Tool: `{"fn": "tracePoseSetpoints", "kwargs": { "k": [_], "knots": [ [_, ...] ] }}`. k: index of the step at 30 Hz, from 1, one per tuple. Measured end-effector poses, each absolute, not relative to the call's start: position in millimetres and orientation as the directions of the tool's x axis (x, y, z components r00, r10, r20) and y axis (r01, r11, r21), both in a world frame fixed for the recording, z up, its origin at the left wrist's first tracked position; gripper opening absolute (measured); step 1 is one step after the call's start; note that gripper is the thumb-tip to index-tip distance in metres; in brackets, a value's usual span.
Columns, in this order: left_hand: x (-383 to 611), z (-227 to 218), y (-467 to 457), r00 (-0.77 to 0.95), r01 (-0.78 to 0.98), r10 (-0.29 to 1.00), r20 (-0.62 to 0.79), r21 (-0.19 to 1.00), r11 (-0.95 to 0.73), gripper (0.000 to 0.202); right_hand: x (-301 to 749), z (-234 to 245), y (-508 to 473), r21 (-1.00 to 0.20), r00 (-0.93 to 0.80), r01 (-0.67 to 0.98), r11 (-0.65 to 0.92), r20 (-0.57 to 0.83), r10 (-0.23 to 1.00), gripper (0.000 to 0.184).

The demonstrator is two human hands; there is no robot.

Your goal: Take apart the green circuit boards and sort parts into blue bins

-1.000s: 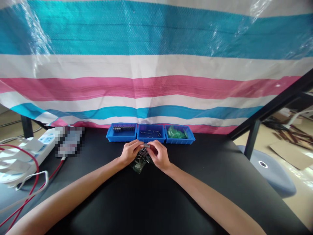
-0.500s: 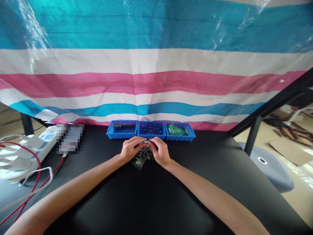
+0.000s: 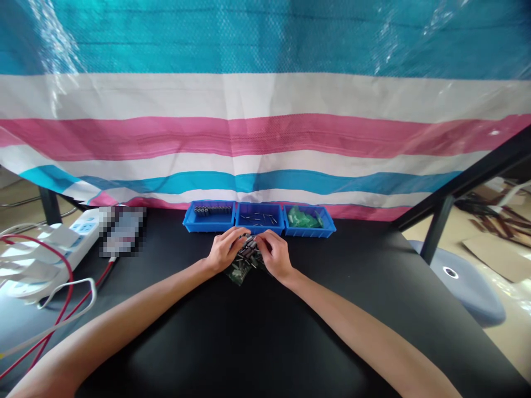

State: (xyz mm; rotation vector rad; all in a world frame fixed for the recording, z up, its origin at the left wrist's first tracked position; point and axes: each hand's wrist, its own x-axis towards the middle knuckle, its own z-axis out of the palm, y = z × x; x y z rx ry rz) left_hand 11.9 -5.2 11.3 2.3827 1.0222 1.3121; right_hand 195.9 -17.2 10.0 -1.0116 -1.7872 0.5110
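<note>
A heap of small metal cylinders and thin pins (image 3: 251,253) lies on the black table, partly on a crumpled clear plastic bag (image 3: 238,275). My left hand (image 3: 224,251) curls over the heap's left side, thumb and fingers pinched on a small metal cylinder (image 3: 245,235), mostly hidden by the fingers. From the right, my right hand (image 3: 276,255) reaches in with thumb and forefinger pressed together at the heap's top edge; what they hold is too small to make out. The fingertips of both hands are close together but apart.
Behind the hands stand three blue bins: the left bin (image 3: 209,225) with rows of metal cylinders, the middle bin (image 3: 260,225) with loose pins, the right bin (image 3: 309,231) with green plastic bags (image 3: 304,218). A power strip (image 3: 68,254) with cables sits at left. A striped sheet hangs behind.
The fingertips have drawn slightly apart, and the metal cylinder that showed between both hands is now mostly hidden in the left fingers. The view has shifted slightly.
</note>
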Motion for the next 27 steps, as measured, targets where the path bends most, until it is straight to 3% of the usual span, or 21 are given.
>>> {"fn": "tracePoseSetpoints", "kwargs": {
  "k": [6,16,23,27],
  "knots": [
    [11,5,-3,0.384,0.409,0.644,0.662,0.503,-0.761,0.030,196,10,-17,-0.725,-0.170,0.395,0.564,0.545,0.821,0.020],
    [12,1,0,0.275,0.516,0.672,0.688,0.484,-0.707,0.023,198,13,-19,-0.726,-0.176,0.357,0.587,0.565,0.806,0.016],
    [11,-1,1,0.301,0.512,0.704,0.644,0.513,-0.689,0.020,198,13,-20,-0.715,-0.204,0.341,0.610,0.577,0.791,0.021],
    [11,1,1,0.347,0.495,0.687,0.639,0.497,-0.712,0.019,197,13,-18,-0.712,-0.206,0.351,0.608,0.575,0.792,0.014]
  ]
}}
